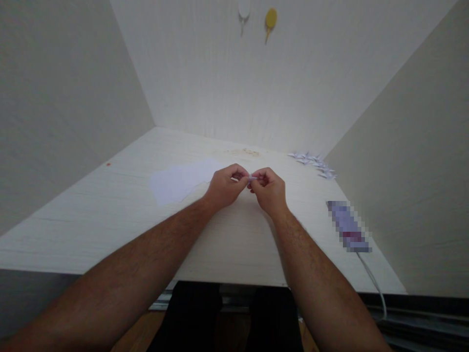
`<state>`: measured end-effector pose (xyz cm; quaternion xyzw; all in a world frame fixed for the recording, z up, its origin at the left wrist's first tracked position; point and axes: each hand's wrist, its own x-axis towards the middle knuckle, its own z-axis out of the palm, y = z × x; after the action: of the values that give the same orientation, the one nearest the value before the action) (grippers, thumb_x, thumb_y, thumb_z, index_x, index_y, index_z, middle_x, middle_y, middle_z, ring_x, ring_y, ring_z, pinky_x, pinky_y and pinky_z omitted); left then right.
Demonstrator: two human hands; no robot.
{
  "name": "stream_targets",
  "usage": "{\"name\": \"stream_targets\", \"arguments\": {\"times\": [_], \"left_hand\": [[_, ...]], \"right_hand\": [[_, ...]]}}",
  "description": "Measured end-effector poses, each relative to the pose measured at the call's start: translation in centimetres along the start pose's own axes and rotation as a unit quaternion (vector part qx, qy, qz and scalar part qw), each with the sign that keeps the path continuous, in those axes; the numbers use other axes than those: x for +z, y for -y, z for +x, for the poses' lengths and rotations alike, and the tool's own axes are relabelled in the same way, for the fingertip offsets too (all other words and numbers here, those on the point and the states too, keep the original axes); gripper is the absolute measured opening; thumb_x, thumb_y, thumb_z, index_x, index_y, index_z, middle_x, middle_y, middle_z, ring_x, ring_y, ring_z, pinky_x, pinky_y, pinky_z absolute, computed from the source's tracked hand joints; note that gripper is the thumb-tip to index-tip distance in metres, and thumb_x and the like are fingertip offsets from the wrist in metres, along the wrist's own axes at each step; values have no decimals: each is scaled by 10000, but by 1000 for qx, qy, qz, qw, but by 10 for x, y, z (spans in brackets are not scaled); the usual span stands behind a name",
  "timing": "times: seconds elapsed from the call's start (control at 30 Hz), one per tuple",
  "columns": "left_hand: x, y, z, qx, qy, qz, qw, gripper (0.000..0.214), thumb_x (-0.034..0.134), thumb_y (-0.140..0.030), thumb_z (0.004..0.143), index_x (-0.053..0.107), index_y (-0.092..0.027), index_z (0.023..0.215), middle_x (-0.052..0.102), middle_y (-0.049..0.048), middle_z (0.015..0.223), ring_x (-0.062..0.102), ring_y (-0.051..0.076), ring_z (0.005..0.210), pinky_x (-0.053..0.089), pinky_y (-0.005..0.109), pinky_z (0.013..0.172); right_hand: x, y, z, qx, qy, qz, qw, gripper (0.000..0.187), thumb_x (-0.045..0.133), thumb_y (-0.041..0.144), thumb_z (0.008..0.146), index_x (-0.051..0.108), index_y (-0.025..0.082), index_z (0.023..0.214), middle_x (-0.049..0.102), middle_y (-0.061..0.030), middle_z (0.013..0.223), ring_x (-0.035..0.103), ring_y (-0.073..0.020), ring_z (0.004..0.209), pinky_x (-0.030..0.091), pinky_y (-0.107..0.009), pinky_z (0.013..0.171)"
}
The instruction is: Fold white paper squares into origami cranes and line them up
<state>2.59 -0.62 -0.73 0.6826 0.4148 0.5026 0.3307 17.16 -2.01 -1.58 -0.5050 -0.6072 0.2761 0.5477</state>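
A small folded piece of white paper (251,179) is pinched between my two hands above the middle of the table. My left hand (227,186) is closed on its left side, thumb against fingertips. From the right, my right hand (269,188) grips the same piece between thumb and fingers. Most of the paper is hidden by the fingertips, so its exact shape cannot be made out. Left of my left hand, flat sheets of white paper (176,181) lie on the table. Several small folded paper figures with pointed ends (311,161) stand grouped at the back right.
A blurred-out, phone-like flat device (348,227) lies at the right, its white cable (373,281) hanging over the front edge. Walls enclose the white table (234,249) at the back and sides. A yellow hook (271,18) and a white hook (244,9) are on the back wall.
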Motion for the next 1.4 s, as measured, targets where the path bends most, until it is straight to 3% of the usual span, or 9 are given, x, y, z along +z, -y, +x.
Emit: {"name": "stream_targets", "arguments": {"times": [0.13,0.4,0.6,0.8,0.9,1.03,1.13,1.27,1.4], "left_hand": [[-1,-4,1,-9,9,-1,1000,131,667,-301,763,663,-171,750,700,25,710,613,123,622,483,236,611],[-3,5,7,-56,26,-75,995,151,668,-295,760,643,-155,708,655,21,654,596,119,605,465,236,590],[0,4,4,-31,-19,-49,998,156,587,-312,837,563,-179,758,651,8,640,618,117,591,456,225,560],[1,4,3,-60,-87,-40,994,129,539,-305,875,525,-196,809,647,-6,621,626,120,557,441,226,531],[-2,2,2,-29,-112,-6,993,113,542,-286,869,533,-198,798,638,-8,639,609,117,580,427,231,547],[-4,-1,-1,16,-104,60,993,64,575,-249,831,540,-203,802,627,-14,671,579,115,620,427,242,599],[-3,1,0,16,-90,46,995,103,612,-212,786,539,-203,857,659,-7,742,598,114,663,462,241,645],[-1,6,2,8,-63,42,997,208,664,-210,742,585,-192,933,683,10,798,632,123,700,492,238,662],[-3,7,3,26,-18,92,995,102,646,-275,782,666,-182,817,705,26,783,641,137,703,489,251,670]], "right_hand": [[-1,-1,-1,-21,-4,-57,998,66,622,275,779,605,221,815,650,8,675,610,-130,603,505,-269,589],[-3,4,-1,-45,-13,-64,997,78,599,207,746,592,229,821,597,31,657,570,-123,583,459,-255,568],[-1,1,0,-53,-12,-70,996,95,540,187,756,616,231,792,627,9,686,588,-140,627,469,-272,594],[0,4,0,9,-44,-39,998,51,632,241,726,630,208,766,655,-3,627,633,-153,585,513,-280,558],[2,6,0,55,-22,7,998,138,689,296,712,592,198,725,665,-11,612,657,-158,565,532,-277,539],[3,5,2,132,-5,97,986,251,733,313,683,548,206,813,634,31,576,672,-174,522,541,-271,475],[2,2,3,170,19,82,982,207,715,324,716,571,191,784,640,8,568,663,-169,502,533,-267,461],[-2,-1,4,120,29,41,991,186,703,330,742,591,182,721,671,-26,605,667,-164,548,524,-259,491],[-5,-3,4,58,31,6,998,174,677,338,768,597,188,732,687,-23,661,655,-149,594,521,-260,529]]}}
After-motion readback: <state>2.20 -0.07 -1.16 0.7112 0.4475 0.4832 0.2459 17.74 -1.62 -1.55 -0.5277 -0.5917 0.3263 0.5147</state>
